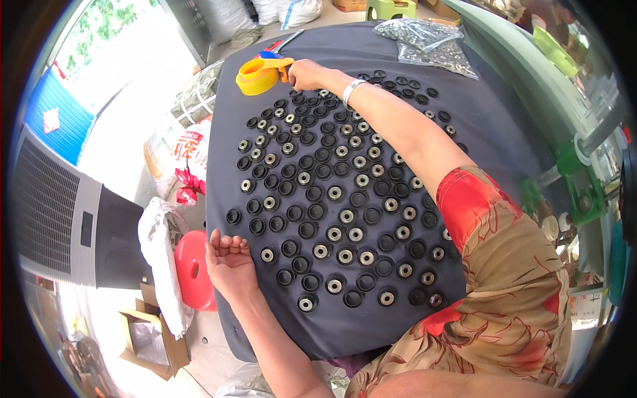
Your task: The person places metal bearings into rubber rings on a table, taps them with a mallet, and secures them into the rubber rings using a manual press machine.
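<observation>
The yellow plastic scoop [257, 86], a round open cup with a straight handle, lies near the far left edge of the table, its handle pointing right. The right hand [306, 75] is at the end of that handle, fingers curled inward; whether they are closed around it or merely touch it, I cannot tell. The scoop is probably light, stiff and a little slick, and the handle looks the surest place to hold it, leaving the cup free to tilt.

Nearer the body, many round black caps [307, 229], likely rubber or plastic, are spread in loose rows; shiny steel ring bearings [345, 257] sit in some of them. The bearings should feel small, hard and heavy for their size, best pinched by the outer rim; the caps look light and slightly springy.

The left hand [232, 265] is well apart from the right, palm up beside the table's left edge, fingers loosely bent, with nothing visible in it.

Beneath everything is a dark grey cloth table cover [225, 142]. Clear plastic bags of small metal parts [438, 56] lie at the far right, and a red plastic stool [207, 288] stands by the left edge.
</observation>
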